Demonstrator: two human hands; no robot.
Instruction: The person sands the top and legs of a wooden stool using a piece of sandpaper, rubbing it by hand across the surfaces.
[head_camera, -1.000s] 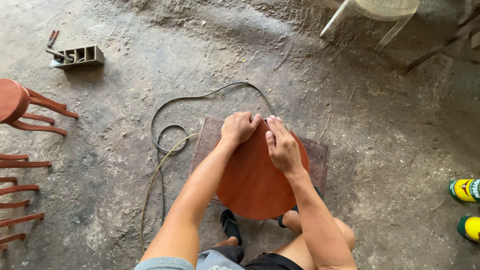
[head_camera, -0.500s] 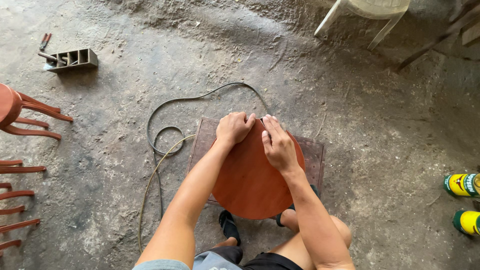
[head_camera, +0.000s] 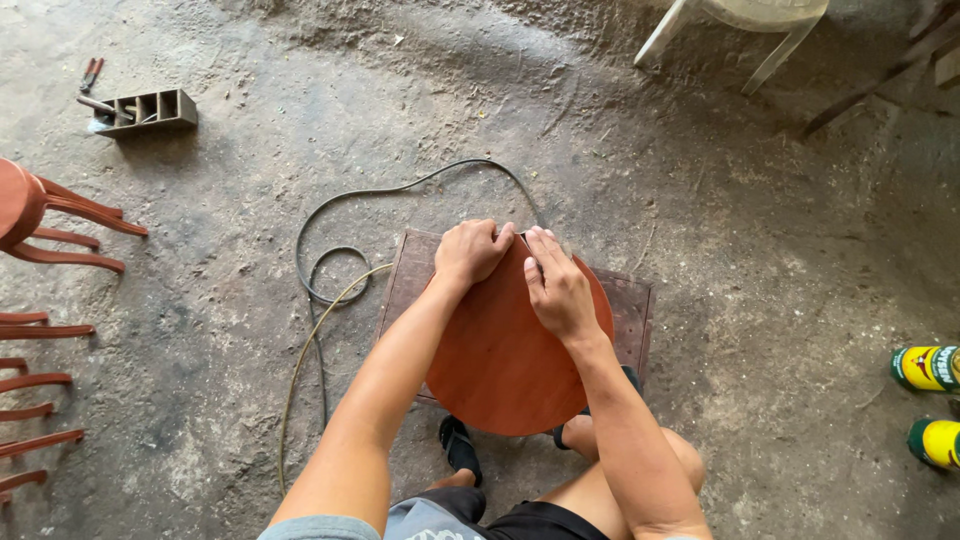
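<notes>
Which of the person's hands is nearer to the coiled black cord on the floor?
Left. The left hand grips the far rim of the round reddish-brown board, on the side of the coiled black cord. The right hand lies beside it, farther from the cord.

Bare grey concrete floor (head_camera: 700, 200) lies open beyond and to the right of the round red-brown wooden disc (head_camera: 510, 350); a looping black cable (head_camera: 330, 250) crowds its left side; red wooden chair legs (head_camera: 60, 230) line the left edge; yellow-green cans (head_camera: 930, 400) flank the far right.
</notes>
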